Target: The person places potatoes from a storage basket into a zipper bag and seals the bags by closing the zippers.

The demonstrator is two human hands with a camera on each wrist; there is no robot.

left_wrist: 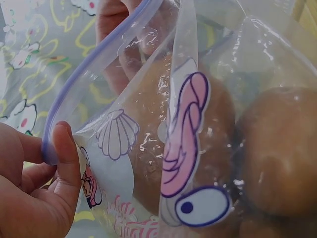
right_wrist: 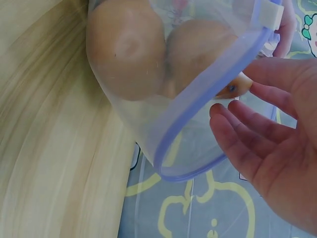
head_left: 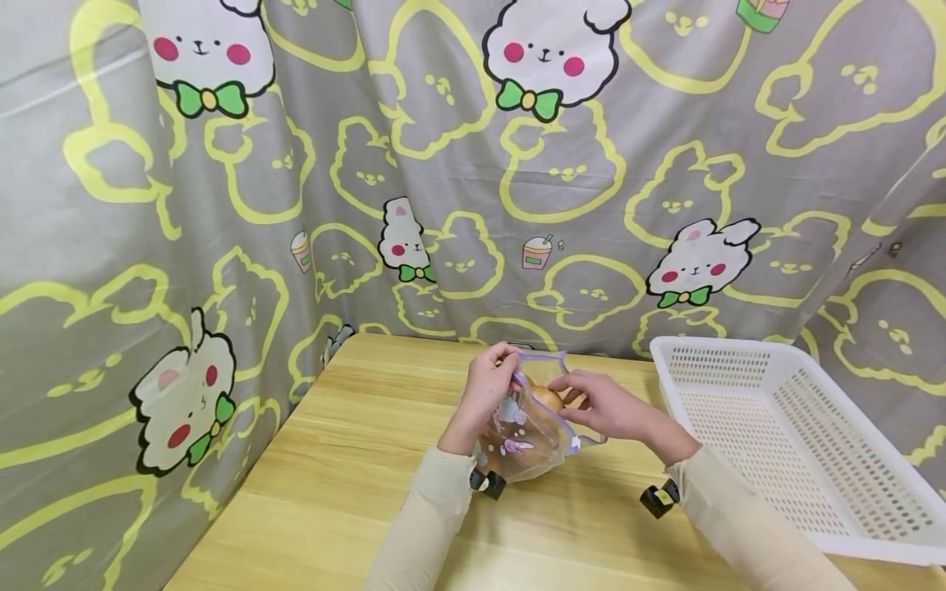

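Observation:
A clear zip bag (head_left: 543, 455) with a purple rim and printed shells leans over the table, its mouth facing right. Inside it are several smooth, tan, pear-like fruits (right_wrist: 129, 49). My left hand (head_left: 491, 386) pinches the purple rim (left_wrist: 62, 99) between thumb and fingers, keeping the mouth apart. At the opening, my right hand (head_left: 602, 402) holds the end of one tan fruit (head_left: 547, 399) with thumb and forefinger. In the right wrist view the other fingers (right_wrist: 223, 131) bend loosely beside it. A white slider (right_wrist: 271, 15) sits on the rim.
A white perforated plastic basket (head_left: 783, 361) stands right of my right forearm. The wooden table (head_left: 318, 484) reaches back to a grey patterned curtain (head_left: 458, 189). Black wrist cameras (head_left: 659, 498) hang beneath both sleeves.

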